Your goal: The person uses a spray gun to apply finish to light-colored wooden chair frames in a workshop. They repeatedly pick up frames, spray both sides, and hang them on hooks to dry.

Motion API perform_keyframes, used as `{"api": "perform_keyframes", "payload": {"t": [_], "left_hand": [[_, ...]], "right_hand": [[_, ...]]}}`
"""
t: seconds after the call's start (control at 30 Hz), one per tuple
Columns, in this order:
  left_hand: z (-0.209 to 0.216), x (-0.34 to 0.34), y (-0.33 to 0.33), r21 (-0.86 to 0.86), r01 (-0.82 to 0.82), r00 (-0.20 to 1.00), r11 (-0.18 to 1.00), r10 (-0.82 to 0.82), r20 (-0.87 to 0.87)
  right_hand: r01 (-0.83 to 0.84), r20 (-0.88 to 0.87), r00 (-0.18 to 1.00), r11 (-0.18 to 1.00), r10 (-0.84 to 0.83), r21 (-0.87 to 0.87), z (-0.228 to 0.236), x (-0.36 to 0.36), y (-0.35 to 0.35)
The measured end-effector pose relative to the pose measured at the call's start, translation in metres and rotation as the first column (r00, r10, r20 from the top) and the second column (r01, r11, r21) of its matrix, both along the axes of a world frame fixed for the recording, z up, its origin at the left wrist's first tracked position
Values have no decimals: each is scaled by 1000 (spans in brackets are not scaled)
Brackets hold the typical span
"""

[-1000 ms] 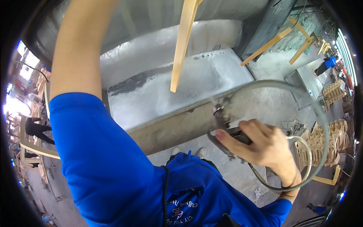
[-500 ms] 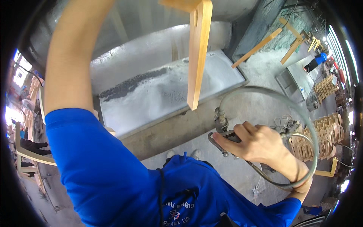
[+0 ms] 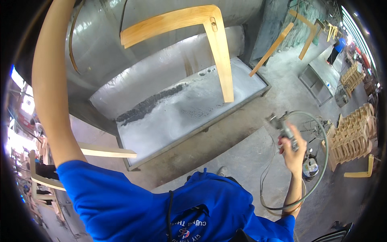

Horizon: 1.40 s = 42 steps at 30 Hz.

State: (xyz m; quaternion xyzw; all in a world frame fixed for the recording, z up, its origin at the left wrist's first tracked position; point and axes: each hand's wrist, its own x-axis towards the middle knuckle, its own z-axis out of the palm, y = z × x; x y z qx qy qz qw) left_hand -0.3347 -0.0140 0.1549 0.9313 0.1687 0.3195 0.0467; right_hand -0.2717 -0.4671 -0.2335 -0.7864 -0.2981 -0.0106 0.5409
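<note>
My right hand [image 3: 297, 153] is closed round the grip of a metal spray gun [image 3: 287, 130], held out to the right with its head facing up and left. A greenish hose [image 3: 325, 161] loops from the gun past my wrist. My left arm [image 3: 51, 92] reaches up beyond the top edge, so its hand is hidden. In front of me an L-shaped wooden chair part [image 3: 221, 62] hangs in the air, an oblong slot near its corner. What holds it up cannot be made out. The gun is apart from it.
Below the wood stands a shallow metal tray [image 3: 159, 150] coated in whitish residue, backed by a curved metal wall [image 3: 161, 60]. More wooden parts [image 3: 272, 49] hang at the far right. Stacked wooden frames [image 3: 354, 133] and a metal table [image 3: 322, 76] stand right. Another wooden piece [image 3: 109, 151] juts in at left.
The hanging chair part has swung round, so both its legs now show broadside. My right hand has carried the spray gun right and turned it upward. My left arm has shifted left.
</note>
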Motion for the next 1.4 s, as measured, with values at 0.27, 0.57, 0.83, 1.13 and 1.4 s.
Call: {"api": "perform_keyframes", "payload": {"t": [0.27,0.57,0.83,1.13,1.4], "left_hand": [[-95,-66,-13,-265,239,971,934,-227,73],[-144,-83,-46,-486,146,989,862,-132,63],[-171,-109,-40,-593,156,988,790,-123,95],[-149,-126,-57,-565,403,885,720,-463,41],[-97,-116,-117,-530,613,726,585,-683,85]], "right_hand": [[250,-279,960,554,-32,794,37,8,65],[314,-518,806,536,286,784,8,63,159],[542,-753,654,654,66,528,-124,54,181],[681,-741,648,568,-174,462,-195,-26,157],[362,-365,929,375,-66,853,-98,-117,154]]}}
